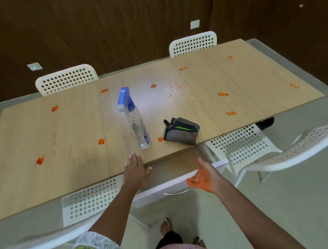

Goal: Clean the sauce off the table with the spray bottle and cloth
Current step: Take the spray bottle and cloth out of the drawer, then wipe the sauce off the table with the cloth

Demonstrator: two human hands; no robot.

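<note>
Reaching forward over the near edge of the table [46, 182], the left hand [136, 170] has its fingers straight and spread, holding nothing, just short of the spray bottle [137, 126]. My guess is that it is going for the bottle, since that stands directly ahead of it. The bottle is upright near the front edge, its blue trigger head at the top, placed where either arm could get it.

The right hand [204, 177] hangs out past the table edge, palm turned inward, fingers loosely curled around nothing. It looks tinted orange, possibly from sauce, though the blur makes that hard to confirm. It sits nearer the cloth [182, 131], a grey folded piece with dark trim and a green stripe, lying just right of the bottle at the table's front edge; likely that hand is meant for wiping.

Sauce [40, 160] is scattered in orange blobs and specks across the whole tabletop, one blob just beside the cloth's left corner. None of it looks wiped yet, so the job seems to be at its start.

White perforated chairs [275, 149] stand round the table. How much liquid the clear bottle holds is hard to tell. A dark object under the far right of the table is too hidden to name.
</note>
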